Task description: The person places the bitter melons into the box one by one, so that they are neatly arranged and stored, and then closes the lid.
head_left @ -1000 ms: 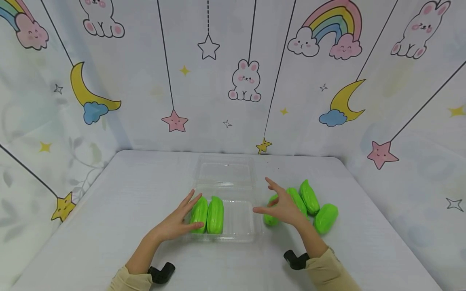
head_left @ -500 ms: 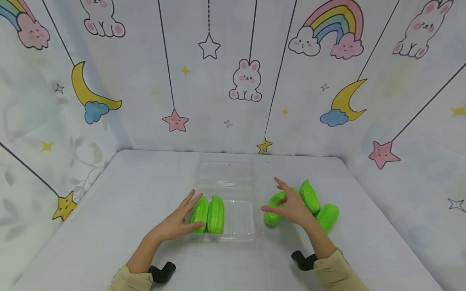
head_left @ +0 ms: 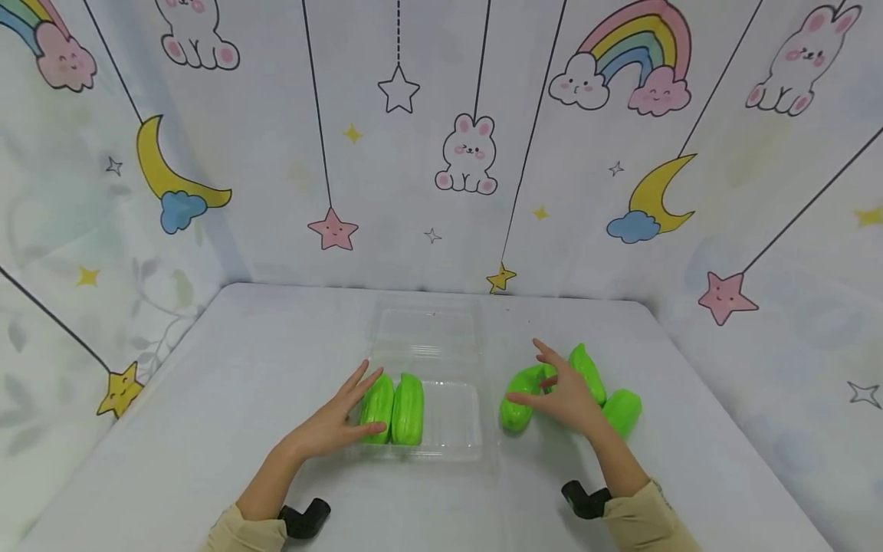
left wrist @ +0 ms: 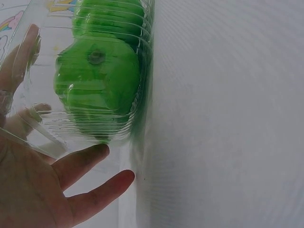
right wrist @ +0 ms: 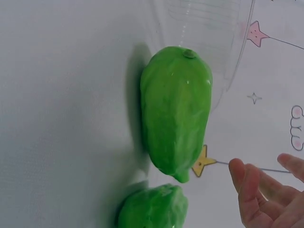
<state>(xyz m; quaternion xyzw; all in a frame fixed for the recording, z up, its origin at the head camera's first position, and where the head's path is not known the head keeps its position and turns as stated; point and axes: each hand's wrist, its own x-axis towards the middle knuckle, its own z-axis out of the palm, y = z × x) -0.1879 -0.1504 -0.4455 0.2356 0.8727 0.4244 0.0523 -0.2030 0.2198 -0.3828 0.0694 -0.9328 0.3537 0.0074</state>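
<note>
A clear plastic box (head_left: 448, 448) lies open on the table, holding two elongated, glossy green fruit-shaped pieces, a left one (head_left: 375, 414) and a right one (head_left: 408, 410). My left hand (head_left: 334, 422) is at the box's left side, fingers spread; the thumb overlaps the left piece. Through the clear wall, the left wrist view shows some of these fingers. My right hand (head_left: 569, 395) hovers with parted fingers over several more green pieces, holding nothing. Nearest its thumb lies one green piece (head_left: 516, 410), with a pointed tip and a stem end (right wrist: 189, 53) in the right wrist view.
The box's hinged lid (head_left: 428, 330) lies folded back toward the wall. Right of my right hand are another green piece (head_left: 623, 412) and an upright-pointing one (head_left: 586, 372). A patterned cloth backdrop (head_left: 276, 153) borders the white table (head_left: 276, 330).
My right hand has moved right, away from the box, uncovering more of the nearest green piece. The left hand and the two boxed pieces have stayed in place.
</note>
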